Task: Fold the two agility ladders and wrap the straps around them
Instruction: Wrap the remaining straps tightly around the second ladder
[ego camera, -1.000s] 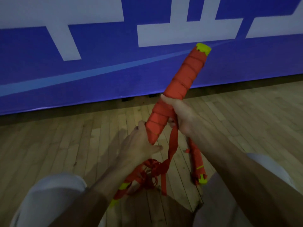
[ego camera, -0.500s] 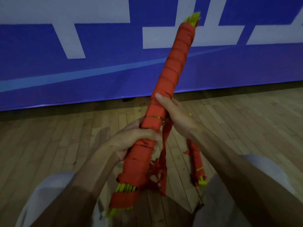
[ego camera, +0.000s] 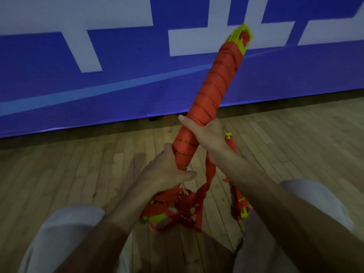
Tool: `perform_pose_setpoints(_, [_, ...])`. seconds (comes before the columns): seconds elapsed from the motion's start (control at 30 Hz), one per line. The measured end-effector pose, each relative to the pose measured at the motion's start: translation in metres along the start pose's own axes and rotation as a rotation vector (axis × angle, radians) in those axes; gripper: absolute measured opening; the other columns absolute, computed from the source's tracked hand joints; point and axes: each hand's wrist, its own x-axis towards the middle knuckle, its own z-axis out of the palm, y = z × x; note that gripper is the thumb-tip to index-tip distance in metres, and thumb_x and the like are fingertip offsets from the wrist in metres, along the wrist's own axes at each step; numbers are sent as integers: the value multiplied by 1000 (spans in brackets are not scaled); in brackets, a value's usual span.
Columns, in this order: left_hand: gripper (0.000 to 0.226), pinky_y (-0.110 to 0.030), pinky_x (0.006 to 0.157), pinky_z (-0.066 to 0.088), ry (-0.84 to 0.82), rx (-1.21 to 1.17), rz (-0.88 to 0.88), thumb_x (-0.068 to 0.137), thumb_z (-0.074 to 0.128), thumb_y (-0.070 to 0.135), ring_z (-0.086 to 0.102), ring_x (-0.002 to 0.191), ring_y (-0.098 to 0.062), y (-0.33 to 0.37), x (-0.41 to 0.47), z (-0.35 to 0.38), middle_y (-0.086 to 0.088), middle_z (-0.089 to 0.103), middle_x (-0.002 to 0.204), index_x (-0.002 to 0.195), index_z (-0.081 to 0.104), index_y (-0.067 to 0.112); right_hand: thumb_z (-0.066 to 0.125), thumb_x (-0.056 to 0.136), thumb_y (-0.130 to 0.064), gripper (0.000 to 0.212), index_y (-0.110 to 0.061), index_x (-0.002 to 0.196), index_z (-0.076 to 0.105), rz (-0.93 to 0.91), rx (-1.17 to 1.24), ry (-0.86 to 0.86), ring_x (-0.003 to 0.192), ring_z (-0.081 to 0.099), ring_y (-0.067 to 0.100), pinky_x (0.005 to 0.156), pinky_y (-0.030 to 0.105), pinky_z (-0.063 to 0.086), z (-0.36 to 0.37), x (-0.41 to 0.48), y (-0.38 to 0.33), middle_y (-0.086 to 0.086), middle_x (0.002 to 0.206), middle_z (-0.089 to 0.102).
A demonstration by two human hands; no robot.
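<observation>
Ladder bundle [ego camera: 212, 91] tilted up | left hand [ego camera: 163, 172], fingers curled round its lower end | right hand [ego camera: 206, 134], fingers gripping its middle | loose strap [ego camera: 209, 170] dangling | 2nd ladder [ego camera: 243, 207] on floor [ego camera: 78, 174]

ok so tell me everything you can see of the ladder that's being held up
The ladder is folded into a long, thick bundle, wound along most of its length in red strap. Yellow rung ends poke out at the top. It tilts up and to the right before the blue banner. The right hand grips its middle, the left hand just below. Under the left hand, yellow rung tips show among a tangle of loose strap hanging towards the wood floor.
</observation>
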Motion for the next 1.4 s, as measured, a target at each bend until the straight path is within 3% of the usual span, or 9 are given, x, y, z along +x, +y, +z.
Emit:
perform_pose_setpoints(0.17, [46, -28, 63, 53, 132, -203, 37, 66, 83, 21, 64, 71, -13, 4, 9, 8, 0, 64, 86, 100, 53, 16, 57, 76, -73, 63, -18, 107, 62, 55, -127, 43, 93, 67, 15, 87, 40, 54, -11, 9, -1, -2, 99, 70])
perform_pose_setpoints(0.3, [23, -27, 55, 52, -17, -723, 65, 73, 70, -6, 59, 55, -16, 10, 3, 5, -7, 60, 69, 83, 58, 11, 64, 84, -58, 36, -23, 90, 56, -182, -192, 27, 79, 61, 9, 79, 37, 52, -19, 7, -4, -8, 84, 63])
perform_pose_setpoints(0.47, [25, -27, 57, 52, -339, -1004, 278, 68, 70, 12, 62, 61, -18, 6, -4, 2, -10, 64, 71, 90, 61, 7, 63, 75, -70, 55, -23, 102, 60, -50, -59, -106, 66, 59, 6, 63, 26, 46, -19, -6, -28, -7, 80, 64])
perform_pose_setpoints(0.73, [52, -34, 75, 56, -561, -845, 373, 65, 80, 38, 71, 84, -25, 3, -5, -7, -11, 73, 95, 106, 63, 11, 64, 73, -50, 47, -5, 89, 67, 3, 208, -365, 63, 65, 14, 59, 25, 54, -20, -22, -44, 8, 76, 72])
perform_pose_setpoints(0.87, [64, -35, 87, 55, -443, -387, 391, 69, 65, 70, 72, 90, -20, -3, -4, -39, -3, 76, 97, 106, 67, 19, 73, 79, -43, 32, -12, 81, 66, 8, 112, -254, 53, 62, 11, 54, 25, 51, -26, -12, -40, 1, 63, 66])
perform_pose_setpoints(1.03, [26, -38, 83, 54, 307, -752, 145, 98, 51, 35, 72, 82, -21, -13, 17, -47, -7, 75, 92, 103, 66, 14, 79, 55, -69, 72, -28, 110, 62, -52, -220, -169, 87, 71, 9, 82, 38, 58, -15, -16, -18, -7, 98, 72])
perform_pose_setpoints(1.13, [32, -38, 92, 53, 306, -987, 78, 96, 55, 38, 69, 99, -22, -1, 23, -46, -11, 71, 109, 112, 63, 12, 77, 55, -71, 72, -30, 111, 58, -116, -359, -271, 87, 67, 1, 77, 28, 56, 0, -32, -12, -12, 99, 69])
perform_pose_setpoints(1.23, [33, -36, 82, 58, 284, -1171, 34, 87, 66, 42, 71, 87, -20, 6, 20, -41, -6, 74, 94, 102, 69, 12, 78, 61, -66, 53, -39, 100, 56, -159, -498, -463, 81, 65, -7, 72, 18, 52, 13, -46, -9, -18, 91, 68])
perform_pose_setpoints(1.4, [22, -28, 60, 58, 458, -1161, -26, 81, 75, 38, 65, 60, -11, -5, 13, -44, 2, 67, 68, 83, 67, 18, 59, 53, -86, 90, -27, 121, 55, -346, -689, -591, 91, 67, 6, 83, 35, 57, 22, -50, 0, -12, 101, 70])
